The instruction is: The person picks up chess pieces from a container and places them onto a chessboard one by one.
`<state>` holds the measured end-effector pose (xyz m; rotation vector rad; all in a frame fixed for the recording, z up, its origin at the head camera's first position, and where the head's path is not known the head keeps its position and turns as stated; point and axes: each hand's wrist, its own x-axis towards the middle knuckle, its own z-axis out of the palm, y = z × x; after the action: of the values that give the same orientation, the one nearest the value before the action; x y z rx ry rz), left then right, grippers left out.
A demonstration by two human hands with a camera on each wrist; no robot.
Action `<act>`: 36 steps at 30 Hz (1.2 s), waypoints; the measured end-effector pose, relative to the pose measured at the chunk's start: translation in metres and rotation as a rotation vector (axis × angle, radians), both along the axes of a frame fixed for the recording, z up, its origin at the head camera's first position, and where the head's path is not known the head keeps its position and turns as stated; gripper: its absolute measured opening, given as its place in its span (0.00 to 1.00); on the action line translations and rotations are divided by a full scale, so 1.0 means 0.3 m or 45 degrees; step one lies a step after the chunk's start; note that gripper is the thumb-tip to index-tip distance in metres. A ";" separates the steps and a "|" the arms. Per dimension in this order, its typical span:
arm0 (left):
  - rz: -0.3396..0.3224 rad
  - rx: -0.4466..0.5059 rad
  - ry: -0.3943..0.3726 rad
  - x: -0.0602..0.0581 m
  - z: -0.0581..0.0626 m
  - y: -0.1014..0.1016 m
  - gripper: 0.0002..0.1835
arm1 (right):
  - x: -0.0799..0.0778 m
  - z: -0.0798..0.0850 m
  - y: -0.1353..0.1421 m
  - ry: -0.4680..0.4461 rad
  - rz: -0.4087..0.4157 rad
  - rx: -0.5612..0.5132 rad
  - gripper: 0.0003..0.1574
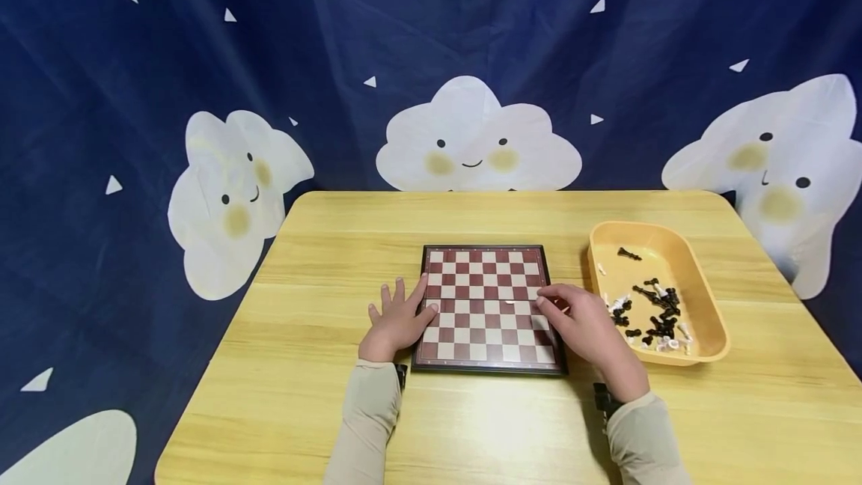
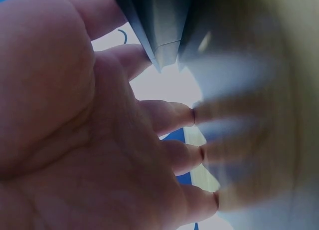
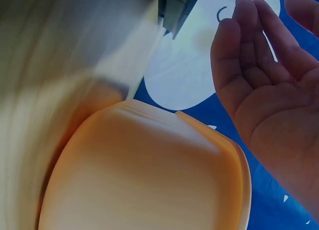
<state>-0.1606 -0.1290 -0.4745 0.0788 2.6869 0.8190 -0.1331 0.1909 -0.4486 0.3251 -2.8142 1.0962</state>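
A folding chessboard [image 1: 488,334] with red-brown and cream squares and a dark rim lies flat on the table, a seam across its middle. At its left edge is my left hand [image 1: 397,324], fingers spread, with thumb and forefinger reaching the board's rim. In the left wrist view, the dark side of the board [image 2: 164,25] shows beside the spread fingers. My right hand [image 1: 584,320] is over the right edge, its thumb and forefinger close together near the seam. The right wrist view shows loosely bent fingers [image 3: 249,45] and nothing visible held in them.
An orange plastic tray [image 1: 715,328] stands right of the board, close to my right hand, with several black chess pieces [image 1: 663,326] and white ones inside. A small white mark [image 1: 509,302] shows near the board's seam. Behind the wooden table [image 1: 323,245] hangs a blue cloud-print curtain [image 1: 350,21].
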 end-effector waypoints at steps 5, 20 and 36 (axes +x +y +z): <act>-0.009 0.004 -0.004 0.000 -0.002 0.006 0.36 | -0.007 0.008 0.015 -0.027 -0.003 0.019 0.17; -0.006 0.009 -0.003 0.003 0.006 0.008 0.36 | -0.039 0.074 0.096 -0.001 0.010 0.045 0.19; -0.016 -0.012 0.001 -0.004 0.000 0.003 0.36 | -0.088 0.231 0.266 -0.089 -0.010 0.102 0.25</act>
<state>-0.1619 -0.1280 -0.4746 0.0935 2.6881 0.8033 -0.1595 0.2706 -0.3793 0.2878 -2.9234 1.0145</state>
